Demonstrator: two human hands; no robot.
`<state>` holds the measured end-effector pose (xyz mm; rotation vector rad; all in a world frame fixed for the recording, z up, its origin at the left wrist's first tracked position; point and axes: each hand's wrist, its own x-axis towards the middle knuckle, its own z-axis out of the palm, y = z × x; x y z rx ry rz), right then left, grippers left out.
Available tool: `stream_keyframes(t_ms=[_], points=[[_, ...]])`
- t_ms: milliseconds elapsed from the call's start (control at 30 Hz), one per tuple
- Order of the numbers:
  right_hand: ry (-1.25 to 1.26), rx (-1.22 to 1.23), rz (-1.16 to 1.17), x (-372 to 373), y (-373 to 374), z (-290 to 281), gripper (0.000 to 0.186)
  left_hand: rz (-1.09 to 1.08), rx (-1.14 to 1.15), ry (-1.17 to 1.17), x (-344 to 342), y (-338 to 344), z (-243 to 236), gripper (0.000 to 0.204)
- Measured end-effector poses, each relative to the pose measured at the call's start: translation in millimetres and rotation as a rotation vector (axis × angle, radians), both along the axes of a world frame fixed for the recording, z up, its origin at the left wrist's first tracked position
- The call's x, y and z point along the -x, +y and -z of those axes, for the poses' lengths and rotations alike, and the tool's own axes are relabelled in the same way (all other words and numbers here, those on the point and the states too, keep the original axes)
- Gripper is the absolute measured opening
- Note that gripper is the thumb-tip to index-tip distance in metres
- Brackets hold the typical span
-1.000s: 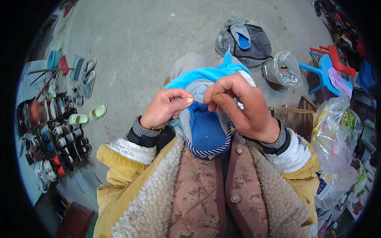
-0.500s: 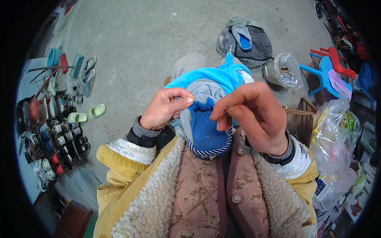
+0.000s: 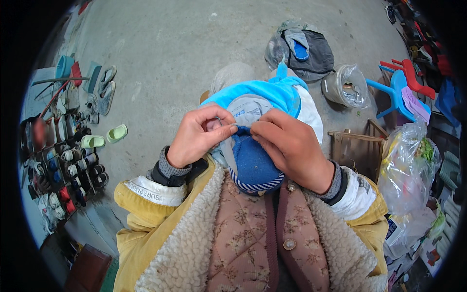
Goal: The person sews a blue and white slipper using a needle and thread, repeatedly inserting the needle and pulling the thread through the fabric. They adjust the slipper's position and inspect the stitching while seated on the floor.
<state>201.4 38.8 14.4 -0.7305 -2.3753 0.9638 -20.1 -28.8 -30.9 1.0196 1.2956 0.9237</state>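
Observation:
My left hand [image 3: 194, 136] is closed on the upper edge of a blue slipper [image 3: 250, 168] with striped binding and grey lining, thumb and forefinger pinching at its rim. My right hand [image 3: 296, 151] is closed, fingertips against that same edge beside my left thumb; a fine thread shows there, but what the right fingers grip is too small to make out. Behind the slipper, bright blue plush cloth [image 3: 250, 88] lies over my lap.
Shoe racks [image 3: 80, 177] and light green slides [image 3: 116, 132] stand left. Ahead lie a dark bag [image 3: 314, 53] with another blue slipper [image 3: 300, 48] and a lined bucket [image 3: 340, 95]. Right are small plastic chairs [image 3: 399, 97], a wooden frame [image 3: 352, 136] and clear bags [image 3: 404, 170].
My right hand has swung back inward from the right to the slipper's edge beside the left thumb. My left fingers have curled slightly higher, and the slipper's inside is more bunched.

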Motion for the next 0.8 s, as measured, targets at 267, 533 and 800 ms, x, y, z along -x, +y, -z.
stream_keyframes(t_ms=[267, 533, 800], points=[[-0.081, -0.076, -0.004, -1.7, -0.3, -2.0, 0.008, 0.021, 0.055, -0.016, -0.2, 2.4, -0.8, 0.003], [-0.131, -0.025, -0.011, -0.5, 2.3, 2.5, 0.010, 0.023, 0.165, -0.108, -1.4, 7.6, -0.2, 0.008], [-0.121, 0.004, 0.004, 1.8, 4.0, 6.9, 0.009, 0.018, 0.201, -0.127, 0.4, 6.2, 2.5, 0.007]])
